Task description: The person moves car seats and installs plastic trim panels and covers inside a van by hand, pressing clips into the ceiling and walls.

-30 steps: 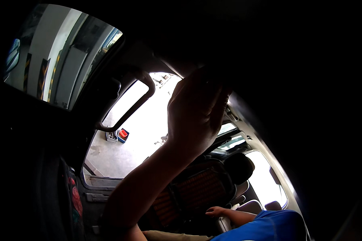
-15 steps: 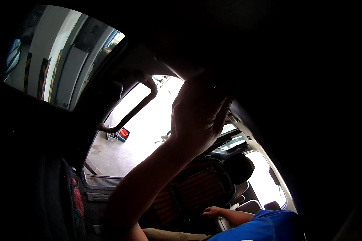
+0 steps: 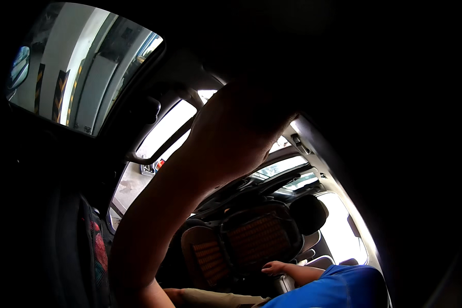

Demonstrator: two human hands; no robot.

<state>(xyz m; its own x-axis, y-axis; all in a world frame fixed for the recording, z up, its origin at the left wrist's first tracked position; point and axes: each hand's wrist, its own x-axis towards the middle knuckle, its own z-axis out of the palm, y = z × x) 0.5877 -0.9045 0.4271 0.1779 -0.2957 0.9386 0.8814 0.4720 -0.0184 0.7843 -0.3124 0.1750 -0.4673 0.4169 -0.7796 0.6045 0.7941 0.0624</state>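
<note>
Whatever the left hand [image 3: 241,123] works at lies in black shadow at the upper centre, just past the fingers, and I can't make out what it is. I see the back of that hand and the wrist, dim against the light. The fingers run into the dark, so I can't tell whether they are spread, pinched or holding something. Its bare arm [image 3: 156,220] climbs from the lower left, bent at the elbow.

Just left of the wrist I have a grab handle [image 3: 174,139], and behind the arm an opening [image 3: 133,186] full of glare, with a box [image 3: 148,168] on the floor outside. To the right is a pale roof edge [image 3: 313,150].

Below the arm is a car seat [image 3: 262,237] with a slatted cover and a black headrest [image 3: 308,213]. Lower still, a second hand [image 3: 275,267], reaching from a blue sleeve [image 3: 333,286], lies by a pale armrest [image 3: 285,282]; whether it is the person's right, or grips anything, I can't tell. Tan trousers [image 3: 218,297] cross the bottom edge. At upper left, a window [image 3: 82,66] shows striped markings and a side mirror [image 3: 20,66].
</note>
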